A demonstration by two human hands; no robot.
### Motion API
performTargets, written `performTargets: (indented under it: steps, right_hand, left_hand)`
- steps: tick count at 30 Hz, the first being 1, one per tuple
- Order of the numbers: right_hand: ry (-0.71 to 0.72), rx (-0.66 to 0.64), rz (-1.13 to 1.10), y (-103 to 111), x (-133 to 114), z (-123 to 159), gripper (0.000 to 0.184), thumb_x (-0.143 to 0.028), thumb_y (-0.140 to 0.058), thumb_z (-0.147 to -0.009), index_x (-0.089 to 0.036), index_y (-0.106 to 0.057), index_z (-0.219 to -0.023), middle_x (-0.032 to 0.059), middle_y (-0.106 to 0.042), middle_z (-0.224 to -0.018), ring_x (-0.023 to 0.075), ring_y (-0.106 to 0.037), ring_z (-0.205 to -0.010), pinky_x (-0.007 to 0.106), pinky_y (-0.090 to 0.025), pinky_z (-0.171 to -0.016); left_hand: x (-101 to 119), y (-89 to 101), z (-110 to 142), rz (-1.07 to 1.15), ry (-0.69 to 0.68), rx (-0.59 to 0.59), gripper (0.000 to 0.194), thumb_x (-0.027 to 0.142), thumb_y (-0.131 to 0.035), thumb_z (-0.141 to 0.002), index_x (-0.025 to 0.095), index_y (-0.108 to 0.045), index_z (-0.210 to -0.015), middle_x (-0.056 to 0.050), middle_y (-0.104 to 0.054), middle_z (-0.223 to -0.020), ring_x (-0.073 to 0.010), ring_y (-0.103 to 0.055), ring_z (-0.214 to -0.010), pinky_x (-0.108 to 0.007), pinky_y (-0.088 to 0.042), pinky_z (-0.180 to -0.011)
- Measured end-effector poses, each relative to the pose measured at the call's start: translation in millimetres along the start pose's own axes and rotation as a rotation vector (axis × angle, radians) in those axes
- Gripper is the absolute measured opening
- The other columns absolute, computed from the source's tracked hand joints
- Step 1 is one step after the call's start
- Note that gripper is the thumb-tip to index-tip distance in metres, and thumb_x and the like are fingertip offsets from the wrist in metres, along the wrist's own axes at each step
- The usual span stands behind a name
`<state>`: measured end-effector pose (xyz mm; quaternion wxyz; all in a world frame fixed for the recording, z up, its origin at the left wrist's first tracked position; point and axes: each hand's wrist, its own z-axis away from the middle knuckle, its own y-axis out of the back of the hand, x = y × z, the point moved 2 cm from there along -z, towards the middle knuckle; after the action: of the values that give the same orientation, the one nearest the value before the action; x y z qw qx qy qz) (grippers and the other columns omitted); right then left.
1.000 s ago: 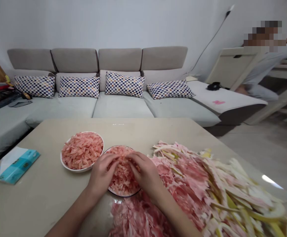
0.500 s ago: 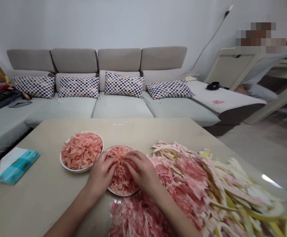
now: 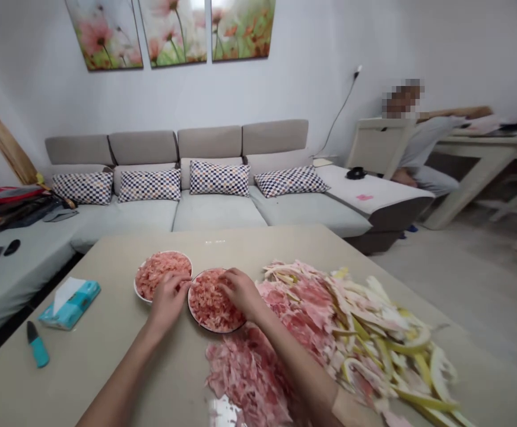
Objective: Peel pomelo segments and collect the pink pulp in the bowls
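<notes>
My left hand [image 3: 169, 296] is at the right rim of a white bowl [image 3: 136, 290] heaped with pink pomelo pulp [image 3: 158, 270]. Its thumb and fingertips are pinched together, and what they hold is too small to make out. Over the right side of a dark-rimmed plate [image 3: 202, 325], my right hand [image 3: 244, 295] has its fingers bent and close together above more pomelo pulp [image 3: 211, 302]. Whatever lies between those fingertips is hidden. Thin pink membranes [image 3: 249, 367] lie in a pile in front of the plate and under my right forearm.
Yellow-green and white peel strips [image 3: 387, 338] spread over the right of the table [image 3: 120, 356]. On the left lie a tissue pack [image 3: 71, 305] and a knife with a turquoise handle [image 3: 38, 350]. Behind stands a sofa [image 3: 213, 210]; a person [image 3: 422, 148] sits at the far right.
My hands have moved apart: the left went from the plate to the bowl's rim, the right stays over the plate's right side. The view has tilted up, showing wall pictures and the whole knife.
</notes>
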<state>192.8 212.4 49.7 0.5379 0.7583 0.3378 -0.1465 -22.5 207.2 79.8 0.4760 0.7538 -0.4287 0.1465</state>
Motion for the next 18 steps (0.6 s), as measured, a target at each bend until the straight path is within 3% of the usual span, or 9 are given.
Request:
performTargets:
  steps: [2, 5, 13, 16, 18]
  right_hand:
    - [-0.051, -0.031, 0.027, 0, 0, -3, 0.013, -0.02, -0.059, -0.089, -0.016, -0.068, -0.097, 0.0087, -0.065, -0.103, 0.0175, -0.062, -0.094, 0.034, -0.048, -0.09]
    - [-0.132, -0.079, 0.067, 1, 0, -4, 0.028, -0.031, -0.056, -0.093, -0.017, -0.057, -0.118, 0.0086, -0.059, -0.119, 0.0206, -0.062, -0.099, 0.041, -0.053, -0.084]
    - [-0.256, -0.155, 0.129, 13, -20, 21, 0.029, -0.031, -0.056, -0.093, -0.017, -0.057, -0.119, 0.0083, -0.059, -0.121, 0.0217, -0.061, -0.101, 0.041, -0.053, -0.085]
    - [-0.249, -0.166, 0.124, 18, -24, 30, 0.03, -0.031, -0.057, -0.093, -0.017, -0.057, -0.119, 0.0081, -0.059, -0.121, 0.0223, -0.061, -0.101, 0.041, -0.053, -0.084]
    - [-0.239, -0.171, 0.113, 21, -24, 32, 0.03, -0.031, -0.057, -0.093, -0.017, -0.057, -0.119, 0.0082, -0.059, -0.121, 0.0222, -0.061, -0.101, 0.041, -0.053, -0.084]
  left_hand:
    - [1, 17.4, 10, -0.005, 0.013, 0.036, 0.02, 0.026, -0.054, -0.083, 0.021, -0.073, -0.087, -0.008, -0.069, -0.094, -0.0239, -0.062, -0.096, -0.039, -0.051, -0.083]
    - [5, 42.9, 33, 0.0, 0.038, 0.081, 0.021, 0.026, -0.053, -0.082, 0.02, -0.072, -0.085, -0.009, -0.069, -0.097, -0.0242, -0.062, -0.096, -0.037, -0.053, -0.079]
    - [22, 117.2, 114, -0.007, 0.14, 0.15, 0.023, 0.033, -0.054, -0.079, 0.019, -0.071, -0.087, -0.008, -0.068, -0.095, -0.0194, -0.064, -0.074, -0.034, -0.053, -0.076]
    - [30, 128.6, 135, -0.032, 0.183, 0.17, 0.024, 0.034, -0.055, -0.077, 0.018, -0.071, -0.085, -0.007, -0.069, -0.089, -0.0199, -0.064, -0.069, -0.034, -0.053, -0.071]
    - [36, 123.9, 138, -0.042, 0.188, 0.158, 0.024, 0.034, -0.056, -0.076, 0.018, -0.072, -0.084, -0.007, -0.07, -0.086, -0.0199, -0.065, -0.067, -0.033, -0.054, -0.068]
